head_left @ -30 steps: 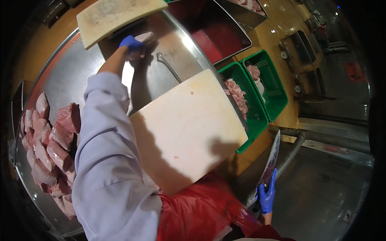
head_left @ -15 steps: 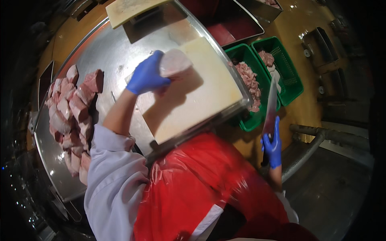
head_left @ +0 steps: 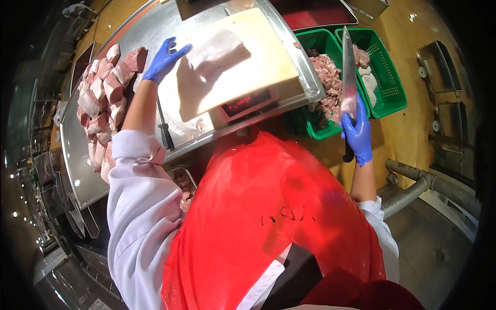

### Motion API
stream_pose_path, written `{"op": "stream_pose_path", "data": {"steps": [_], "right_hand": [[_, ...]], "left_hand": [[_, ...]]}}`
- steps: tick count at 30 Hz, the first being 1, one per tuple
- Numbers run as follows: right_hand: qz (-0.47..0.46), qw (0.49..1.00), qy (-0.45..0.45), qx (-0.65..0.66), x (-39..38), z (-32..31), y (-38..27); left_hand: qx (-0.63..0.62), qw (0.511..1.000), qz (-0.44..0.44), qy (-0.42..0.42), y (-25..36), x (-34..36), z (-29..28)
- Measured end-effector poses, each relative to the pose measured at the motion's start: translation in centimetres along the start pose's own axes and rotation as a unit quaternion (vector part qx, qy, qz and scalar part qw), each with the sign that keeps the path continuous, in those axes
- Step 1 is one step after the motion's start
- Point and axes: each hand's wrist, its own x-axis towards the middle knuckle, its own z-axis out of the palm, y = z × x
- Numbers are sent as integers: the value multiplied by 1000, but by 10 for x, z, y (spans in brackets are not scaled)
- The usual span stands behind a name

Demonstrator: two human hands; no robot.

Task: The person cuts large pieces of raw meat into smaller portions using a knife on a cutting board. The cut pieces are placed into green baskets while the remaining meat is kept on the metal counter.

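A pale block of raw meat [head_left: 217,51] lies on the white cutting board [head_left: 271,70]. Just left of it my blue-gloved left hand [head_left: 164,61] is open, fingers apart, holding nothing; a fingertip is close to the board's edge. My right hand [head_left: 357,135], gloved in blue too, grips a long knife [head_left: 349,77] by its dark handle. The blade points up and away, over the green baskets at the right. A rod-like tool with a black handle [head_left: 166,137] rests on the metal table near my left forearm.
Many raw meat chunks [head_left: 101,95] are heaped on the metal table [head_left: 77,170] at left. A digital scale [head_left: 250,103] shows under the board's near edge. One green basket [head_left: 323,132] holds small trimmings, another [head_left: 393,77] larger pieces. A metal pipe rail [head_left: 408,194] stands at right.
My left hand has let go of the meat block, now lying on the board, and moved left. My right hand with the knife has risen and the blade is more upright.
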Motion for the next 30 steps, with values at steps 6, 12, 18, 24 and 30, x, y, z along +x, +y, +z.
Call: {"op": "stream_pose_path", "data": {"steps": [6, 12, 18, 24, 30], "right_hand": [[17, 999, -43, 21, 24, 25, -24], [-179, 978, -84, -69, 71, 118, -71], [-181, 886, -185, -384, 98, 234, -113], [-110, 834, -235, -487, 68, 241, -148], [-85, 796, -245, -547, 150, 321, -170]], "left_hand": [[225, 965, 133, 17, 10, -14, 54], [255, 935, 222, 106, -13, -23, 63], [191, 908, 328, 178, -37, -18, 83], [136, 902, 358, 201, -34, -31, 73], [139, 933, 303, 137, -33, -33, 67]]}}
